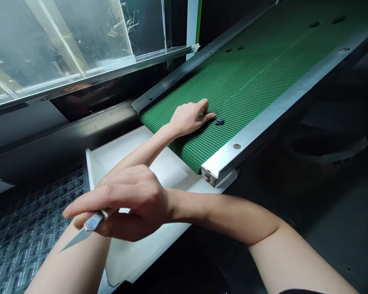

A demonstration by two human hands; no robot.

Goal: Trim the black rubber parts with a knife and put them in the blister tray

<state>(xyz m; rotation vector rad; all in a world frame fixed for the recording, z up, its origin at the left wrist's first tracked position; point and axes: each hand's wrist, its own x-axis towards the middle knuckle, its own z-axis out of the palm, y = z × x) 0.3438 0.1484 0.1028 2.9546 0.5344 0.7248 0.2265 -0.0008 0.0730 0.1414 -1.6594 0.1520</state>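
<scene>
My left hand (190, 116) reaches over the lower end of a green conveyor belt (251, 81). Its fingers are apart, one bent and one stretched out, and hold nothing I can see. That outstretched fingertip is at the edge of a small black part (220, 121) on the belt; whether they touch I cannot tell. Across my left forearm, nearer the camera, my right hand (131, 202) is closed round a craft knife (90, 224). The knife's pointed blade faces down and left, and most of its handle is hidden in the palm.
Metal rails (263, 114) edge the belt. Farther up it lie several dark pieces (314, 24). A white chute (141, 257) sits below the belt's end, beside a dark textured surface (27, 232). Clear panels (88, 36) in a metal frame stand at the upper left.
</scene>
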